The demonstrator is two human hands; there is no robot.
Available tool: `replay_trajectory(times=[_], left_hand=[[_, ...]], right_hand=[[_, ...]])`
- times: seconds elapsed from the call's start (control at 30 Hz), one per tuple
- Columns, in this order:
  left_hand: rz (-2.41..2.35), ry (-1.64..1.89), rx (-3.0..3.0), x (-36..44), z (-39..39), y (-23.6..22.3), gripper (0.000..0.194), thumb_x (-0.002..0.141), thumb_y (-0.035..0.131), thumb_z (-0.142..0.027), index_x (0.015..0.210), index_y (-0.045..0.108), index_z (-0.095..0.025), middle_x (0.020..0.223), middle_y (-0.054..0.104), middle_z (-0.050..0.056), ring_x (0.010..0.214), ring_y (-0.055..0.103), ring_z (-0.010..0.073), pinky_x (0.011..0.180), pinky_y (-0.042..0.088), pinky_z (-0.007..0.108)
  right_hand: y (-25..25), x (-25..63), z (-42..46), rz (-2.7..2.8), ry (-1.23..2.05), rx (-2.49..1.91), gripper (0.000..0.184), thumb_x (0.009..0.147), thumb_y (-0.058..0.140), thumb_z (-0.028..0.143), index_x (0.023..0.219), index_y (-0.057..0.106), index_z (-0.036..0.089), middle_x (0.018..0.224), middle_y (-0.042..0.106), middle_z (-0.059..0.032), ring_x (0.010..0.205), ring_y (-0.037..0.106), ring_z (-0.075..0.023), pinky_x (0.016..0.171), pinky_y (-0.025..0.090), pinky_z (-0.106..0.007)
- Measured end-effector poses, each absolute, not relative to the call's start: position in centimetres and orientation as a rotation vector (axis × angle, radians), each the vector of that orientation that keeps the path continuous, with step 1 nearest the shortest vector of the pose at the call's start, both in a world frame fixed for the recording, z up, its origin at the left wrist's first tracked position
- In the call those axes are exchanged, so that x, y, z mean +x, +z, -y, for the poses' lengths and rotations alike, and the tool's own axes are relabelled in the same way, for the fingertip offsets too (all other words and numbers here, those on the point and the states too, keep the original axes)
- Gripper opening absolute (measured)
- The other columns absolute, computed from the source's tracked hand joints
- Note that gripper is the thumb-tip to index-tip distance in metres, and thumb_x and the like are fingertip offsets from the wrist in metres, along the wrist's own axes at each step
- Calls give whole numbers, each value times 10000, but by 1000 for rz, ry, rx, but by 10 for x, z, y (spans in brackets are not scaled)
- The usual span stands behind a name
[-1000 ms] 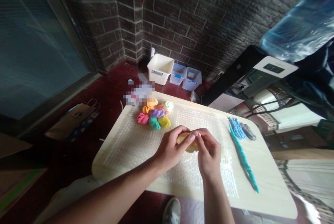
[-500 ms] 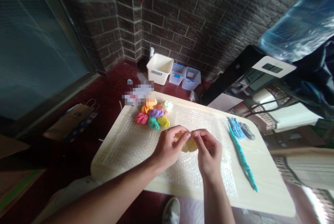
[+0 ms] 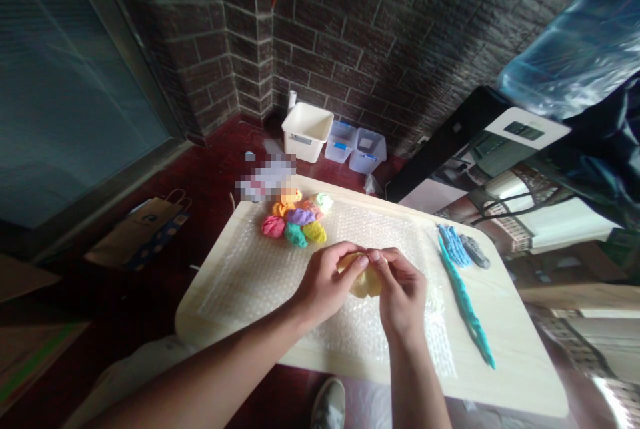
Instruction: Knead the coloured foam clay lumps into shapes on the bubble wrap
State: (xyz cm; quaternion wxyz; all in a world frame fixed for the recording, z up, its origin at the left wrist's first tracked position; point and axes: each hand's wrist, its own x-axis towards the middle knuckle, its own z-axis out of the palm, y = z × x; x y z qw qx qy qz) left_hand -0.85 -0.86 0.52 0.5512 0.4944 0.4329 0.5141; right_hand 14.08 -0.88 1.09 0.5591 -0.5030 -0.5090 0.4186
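Here we are at the pale wood-grain table (image 3: 515,349), and all the business is around the middle, well in from every corner. A soft yellow piece (image 3: 367,284), thin-looking with a wavy lower rim, is held above the bubble wrap (image 3: 260,282); whether its underside brushes the wrap, I can't tell from where I stand. It looks like a delicate pinch at the upper rim, and the trick, I'd say, is light, even pressure: thumb tips close together, a small stretch of rim at a time, no hard tugging, since a sheet this soft could tear or thin out. Level wrists would help, too, so neither side drags.

Now the hands! The left hand (image 3: 324,280) is nearly closed, thumb against curled fingers, with the left part of the yellow piece caught between. The right hand (image 3: 404,290) mirrors it, thumb and forefinger pinched at the rim, the other fingers folded in. Those 2 thumb tips sit just beside each other; whether they touch is too fine to call.

Over by the far left corner, soft coloured bundles (image 3: 301,217) huddle on the wrap. Towards the right edge lies a long teal roll (image 3: 465,302), with a blue bundle (image 3: 455,246) and a grey bundle (image 3: 475,252) near the far right corner.
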Motion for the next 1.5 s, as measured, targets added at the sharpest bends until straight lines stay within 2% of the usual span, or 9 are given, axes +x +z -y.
replay_trajectory(times=[0.07,0.23,0.43,0.6,0.7,0.8,0.93,1.17,1.5], left_hand=[[-1002,1235,1092,-7,7,3,274,959,714,-395,1100,735,-161,947,751,50,865,685,183,754,493,258],[-956,1254,1064,-7,2,-5,273,929,745,-401,926,760,-129,861,752,68,786,668,177,718,495,264],[-964,1242,1042,-10,2,-2,277,868,821,-397,871,783,-123,802,744,55,738,635,161,670,468,252],[-901,1251,909,-4,3,4,327,904,786,-419,1051,776,-126,969,780,89,853,684,180,736,496,258],[-871,1235,912,-4,2,1,325,916,767,-438,996,777,-122,904,761,79,798,662,171,701,476,255],[-908,1213,1033,-7,1,-2,314,925,754,-432,883,772,-122,817,730,61,740,625,162,670,449,254],[-953,1181,1187,-10,3,-2,370,969,695,-433,757,719,-131,696,636,21,666,544,136,592,363,243],[-954,1197,1072,-5,5,-2,301,969,682,-429,899,723,-139,816,690,34,748,600,148,660,426,240],[-950,1182,1077,-7,4,-2,327,961,675,-436,852,728,-133,763,662,36,710,585,149,626,425,239]], right_hand=[[10,141,8,1116,991,-1192,218,887,846,403,847,793,195,799,695,-17,736,612,-166,667,465,-277],[9,140,8,1047,1050,-1277,329,869,845,490,1010,800,197,866,758,-42,693,651,-172,615,495,-264],[8,141,9,1133,1079,-1264,339,827,882,485,837,784,160,708,711,-36,588,590,-143,539,463,-247],[9,140,9,1043,970,-1264,339,862,849,490,813,763,166,678,664,-7,572,567,-122,518,445,-227],[12,139,8,1019,985,-1275,349,873,826,520,869,777,174,733,711,-25,609,626,-147,552,495,-246],[15,141,8,1143,964,-1320,356,873,824,522,977,817,181,871,782,-74,776,721,-213,673,564,-297],[17,141,9,1269,973,-1320,343,853,845,510,866,812,169,811,777,-78,743,714,-214,656,553,-294],[15,138,10,1154,926,-1303,357,874,827,507,798,750,167,706,715,-35,602,625,-159,548,496,-253],[11,140,11,1308,852,-1407,349,893,805,512,911,846,166,774,767,-62,717,673,-206,639,500,-294]])
